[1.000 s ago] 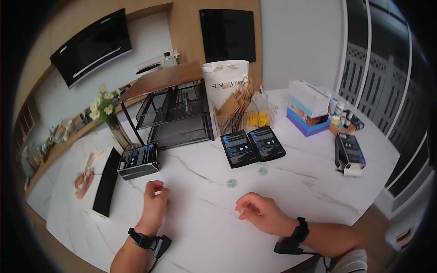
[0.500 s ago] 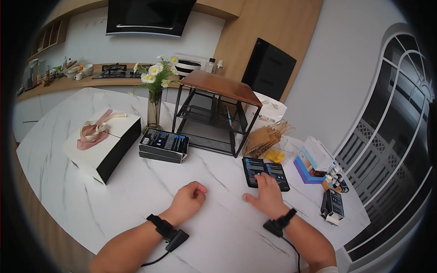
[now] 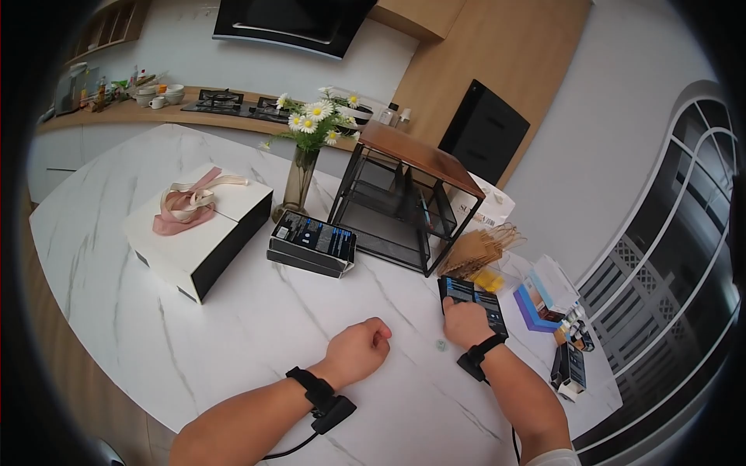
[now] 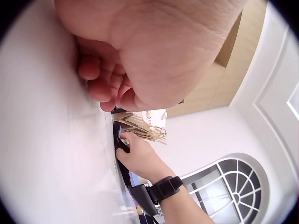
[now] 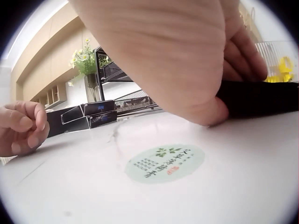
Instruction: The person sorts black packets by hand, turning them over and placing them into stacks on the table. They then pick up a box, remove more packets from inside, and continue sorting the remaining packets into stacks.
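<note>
Two flat black packets with blue and white print lie side by side near the wire basket. My right hand [image 3: 466,323] is over the black packets [image 3: 458,290], partly covering them. In the right wrist view its thumb is at the near edge of a black packet [image 5: 261,100] and the fingers reach over the top. Beside that hand, a round pale-green sticker [image 5: 166,163] lies flat on the table. My left hand [image 3: 357,351] rests on the table with fingers loosely curled and holds nothing.
A black printed box [image 3: 312,242] stands by a flower vase [image 3: 299,182]. To its left is a white box [image 3: 203,221] with ribbon. Behind are a wood-topped rack [image 3: 420,159] and paper bags [image 3: 478,250]. Further right stand a purple-and-white box [image 3: 544,291] and another black box [image 3: 569,369].
My right hand has reached forward from the bare table onto the black packets. The left hand stays loosely curled. The head view has swung left and tilted.
</note>
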A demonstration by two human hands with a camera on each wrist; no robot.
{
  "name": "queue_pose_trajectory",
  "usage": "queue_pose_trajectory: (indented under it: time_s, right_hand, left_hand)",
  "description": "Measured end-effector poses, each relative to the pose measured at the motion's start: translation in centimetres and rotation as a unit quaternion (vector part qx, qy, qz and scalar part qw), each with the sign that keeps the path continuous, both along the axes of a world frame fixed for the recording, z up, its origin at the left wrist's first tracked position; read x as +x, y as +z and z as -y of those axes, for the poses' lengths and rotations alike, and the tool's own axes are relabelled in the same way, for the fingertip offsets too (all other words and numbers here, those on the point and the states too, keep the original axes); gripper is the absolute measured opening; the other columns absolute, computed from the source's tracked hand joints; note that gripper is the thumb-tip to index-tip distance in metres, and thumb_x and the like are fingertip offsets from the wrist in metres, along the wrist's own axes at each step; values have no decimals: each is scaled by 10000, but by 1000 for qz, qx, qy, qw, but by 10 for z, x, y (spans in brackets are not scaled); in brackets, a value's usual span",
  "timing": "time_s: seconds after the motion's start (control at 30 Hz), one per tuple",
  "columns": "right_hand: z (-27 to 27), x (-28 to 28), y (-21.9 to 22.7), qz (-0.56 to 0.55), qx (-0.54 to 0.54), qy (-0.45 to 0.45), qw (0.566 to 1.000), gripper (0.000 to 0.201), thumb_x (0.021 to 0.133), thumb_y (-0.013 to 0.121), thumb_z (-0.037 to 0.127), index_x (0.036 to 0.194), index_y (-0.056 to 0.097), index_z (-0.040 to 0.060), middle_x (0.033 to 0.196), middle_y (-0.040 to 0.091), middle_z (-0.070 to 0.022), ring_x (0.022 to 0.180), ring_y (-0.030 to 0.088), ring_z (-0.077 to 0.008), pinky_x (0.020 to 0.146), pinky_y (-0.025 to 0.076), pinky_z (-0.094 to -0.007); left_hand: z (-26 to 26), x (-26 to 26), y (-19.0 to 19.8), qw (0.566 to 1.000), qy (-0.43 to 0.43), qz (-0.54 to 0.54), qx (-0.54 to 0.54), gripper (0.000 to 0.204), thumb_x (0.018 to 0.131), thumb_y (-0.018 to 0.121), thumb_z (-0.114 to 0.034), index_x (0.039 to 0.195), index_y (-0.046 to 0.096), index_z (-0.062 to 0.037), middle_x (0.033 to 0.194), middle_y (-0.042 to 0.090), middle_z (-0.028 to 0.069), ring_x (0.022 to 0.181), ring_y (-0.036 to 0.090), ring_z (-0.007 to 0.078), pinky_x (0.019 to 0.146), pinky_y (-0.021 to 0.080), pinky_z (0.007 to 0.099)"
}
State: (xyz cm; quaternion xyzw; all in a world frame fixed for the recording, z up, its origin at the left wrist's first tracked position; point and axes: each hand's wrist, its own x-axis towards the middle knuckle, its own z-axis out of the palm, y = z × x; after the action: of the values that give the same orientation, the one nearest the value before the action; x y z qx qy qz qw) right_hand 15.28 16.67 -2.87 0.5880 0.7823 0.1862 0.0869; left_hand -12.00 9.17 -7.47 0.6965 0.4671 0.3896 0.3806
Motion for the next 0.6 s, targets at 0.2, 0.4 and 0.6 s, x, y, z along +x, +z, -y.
queue_pose_trajectory:
  time_s: [0.2,0.4,0.6]
  right_hand:
    - [3,5,-10,32,69,44,996,203,881,590,116,1046,628,3,764,736,-175,714,747,-337,640,593,-427]
    - [47,-5,-2,-49,61,83,993,369,818,609,58,1183,594,6,709,714,-169,662,730,-331,597,574,-438]
    - [139,-55,14,-276,-6,125,953,493,868,604,54,1355,541,16,682,665,-174,637,677,-362,589,531,-477]
  left_hand:
    - [-1,1,-2,1000,4,-1,12,203,924,599,-167,1064,667,-36,844,694,78,783,669,219,748,524,350]
    - [2,-1,1,998,-25,43,-31,261,961,605,-223,1082,667,0,860,706,123,782,703,250,716,562,380]
    - [19,15,19,892,-121,264,-347,634,1014,584,-527,1176,577,86,1041,662,155,790,697,236,720,631,345]
